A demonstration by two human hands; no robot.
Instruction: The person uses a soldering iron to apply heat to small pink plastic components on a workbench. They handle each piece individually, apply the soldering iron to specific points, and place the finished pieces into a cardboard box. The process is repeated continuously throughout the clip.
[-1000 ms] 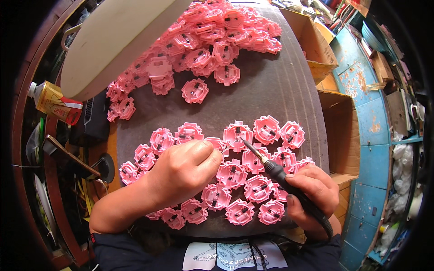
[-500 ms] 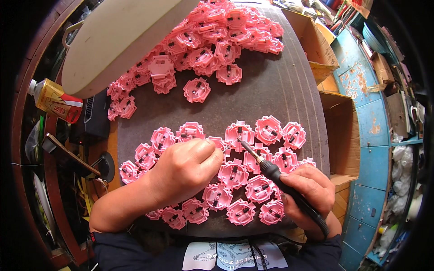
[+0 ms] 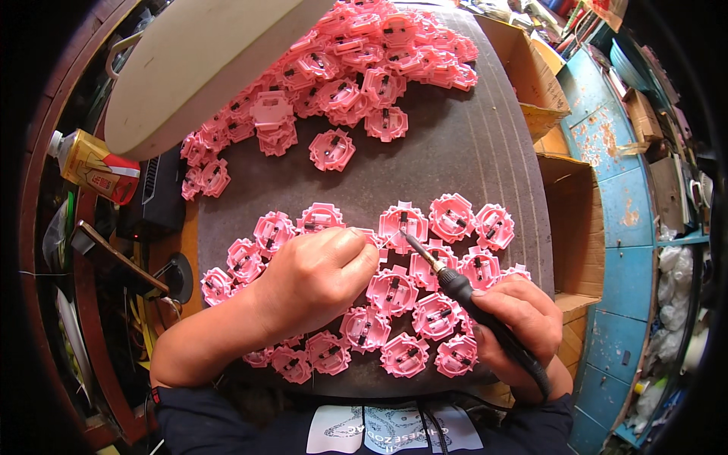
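Observation:
In my right hand (image 3: 523,318) is a soldering iron (image 3: 459,290) with a black handle, its metal tip slanting up and to the left. That tip lies over a round pink plastic housing (image 3: 393,218) with small black and clear parts inside; whether it touches cannot be made out. My left hand (image 3: 322,269) is closed in a pinch just left of this housing, palm down over other housings. Whatever its fingertips grip, if anything, is hidden. Several similar housings, such as one with a black part (image 3: 391,291), lie face up around both hands.
A large heap of pink housings (image 3: 356,57) covers the table's far side, partly behind a pale lamp head (image 3: 205,68). Cardboard boxes (image 3: 572,227) stand along the right edge. At left are a yellow-and-red bottle (image 3: 98,167), a black box (image 3: 155,197) and a phone-like slab (image 3: 121,259).
My left hand has shifted very slightly up and right. The iron's tip has moved a hair to the right over the same housing. Otherwise the housings lie as before.

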